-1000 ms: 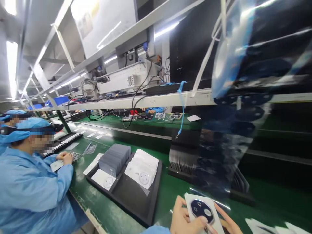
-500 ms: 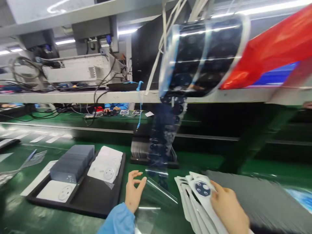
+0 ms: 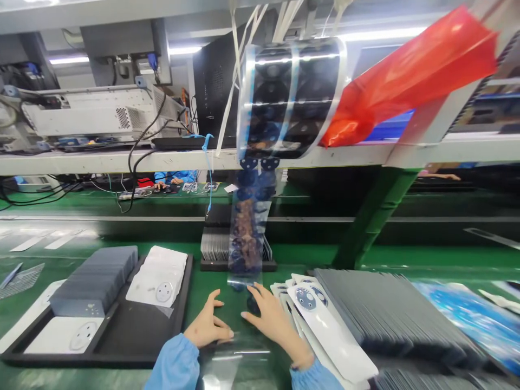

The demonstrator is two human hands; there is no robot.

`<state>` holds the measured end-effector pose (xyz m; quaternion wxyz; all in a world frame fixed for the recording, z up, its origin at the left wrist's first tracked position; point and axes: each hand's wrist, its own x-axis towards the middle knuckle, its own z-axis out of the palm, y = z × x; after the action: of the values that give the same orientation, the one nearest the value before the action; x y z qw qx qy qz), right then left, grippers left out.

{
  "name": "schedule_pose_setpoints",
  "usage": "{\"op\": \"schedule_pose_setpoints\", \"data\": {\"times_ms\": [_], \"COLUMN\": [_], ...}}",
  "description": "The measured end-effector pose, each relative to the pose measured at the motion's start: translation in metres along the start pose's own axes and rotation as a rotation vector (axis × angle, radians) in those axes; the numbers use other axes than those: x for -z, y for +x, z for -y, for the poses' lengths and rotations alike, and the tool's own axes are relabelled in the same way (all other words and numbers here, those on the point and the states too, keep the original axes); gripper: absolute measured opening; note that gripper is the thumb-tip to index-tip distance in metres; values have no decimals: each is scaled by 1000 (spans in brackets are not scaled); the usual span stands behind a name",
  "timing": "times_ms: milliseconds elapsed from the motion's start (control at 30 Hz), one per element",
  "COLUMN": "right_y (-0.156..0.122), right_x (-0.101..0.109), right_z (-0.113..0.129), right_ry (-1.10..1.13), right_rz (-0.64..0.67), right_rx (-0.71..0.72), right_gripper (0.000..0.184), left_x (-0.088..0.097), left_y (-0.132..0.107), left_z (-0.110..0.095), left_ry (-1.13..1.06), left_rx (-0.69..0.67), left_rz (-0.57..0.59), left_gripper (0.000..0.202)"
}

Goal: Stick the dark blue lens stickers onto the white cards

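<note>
My left hand (image 3: 208, 324) is open over the green mat, thumb and fingers apart, at the edge of a clear film sheet (image 3: 239, 355). Facing it, my right hand (image 3: 273, 318) also has its fingers apart, close to the lower end of a hanging film strip (image 3: 246, 238) with dark round stickers. A dark disc (image 3: 254, 306) shows between its thumb and index finger; whether they touch it I cannot tell. To the right lie fanned white plates (image 3: 331, 330), the top one bearing a dark camera-shaped ring piece.
The strip hangs from a sticker roll (image 3: 292, 97) at the shelf (image 3: 170, 162), beside a red bag (image 3: 410, 81). A black tray (image 3: 138, 346) holds grey and white cards at left. Stacked grey sheets (image 3: 390, 303) lie right; a small card rack (image 3: 215, 246) stands behind.
My right hand has left the white plates and moved left to the strip's lower end. My left hand has opened from near the clear film's edge. The view has swung right.
</note>
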<state>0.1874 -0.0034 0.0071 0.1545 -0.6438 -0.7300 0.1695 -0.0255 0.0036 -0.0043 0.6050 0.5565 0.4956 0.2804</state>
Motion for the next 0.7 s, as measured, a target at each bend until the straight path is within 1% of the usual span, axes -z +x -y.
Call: {"op": "schedule_pose_setpoints", "data": {"times_ms": [67,100,200,267,333,400,467,500,533,567,600,667,700], "right_y": [6,8,6,4,4,4,5,6,6,5,5,5,5], "right_x": [-11,-16,-28,-33,-36,-37,-36,-36,-36,-35,-35,-34,-34], "right_z": [-2,-4,-9,-10,-9,-7,-5,-4,-3,-2,-1,-1,-1], "right_ry": [-5,-1,8,-8,-23,-28,-24,-20,-11,3,23,75,102], "right_rz": [95,117,112,86,51,23,-1,-11,-21,-33,-44,-72,-87], "right_rx": [-41,-47,-33,-25,-29,-29,-26,-26,-27,-25,-22,-6,3], "right_gripper": [80,84,84,80,77,77,76,75,74,74,74,77,79], "left_x": [-1,-2,-4,-1,6,16,26,30,32,33,32,25,21], "left_y": [1,1,1,-2,-8,-17,-29,-36,-43,-50,-56,-66,-70], "left_z": [1,2,1,-2,-8,-16,-24,-27,-29,-30,-29,-24,-20], "left_ry": [-27,-46,-91,-95,-75,-24,28,53,79,111,150,198,183], "left_rx": [-3,-11,-46,-63,-90,-114,-96,-71,-43,-18,-4,-17,-49], "left_rz": [6,7,-2,23,90,208,305,313,281,215,118,-114,-265], "left_gripper": [117,118,112,105,104,111,120,125,127,127,123,110,103]}}
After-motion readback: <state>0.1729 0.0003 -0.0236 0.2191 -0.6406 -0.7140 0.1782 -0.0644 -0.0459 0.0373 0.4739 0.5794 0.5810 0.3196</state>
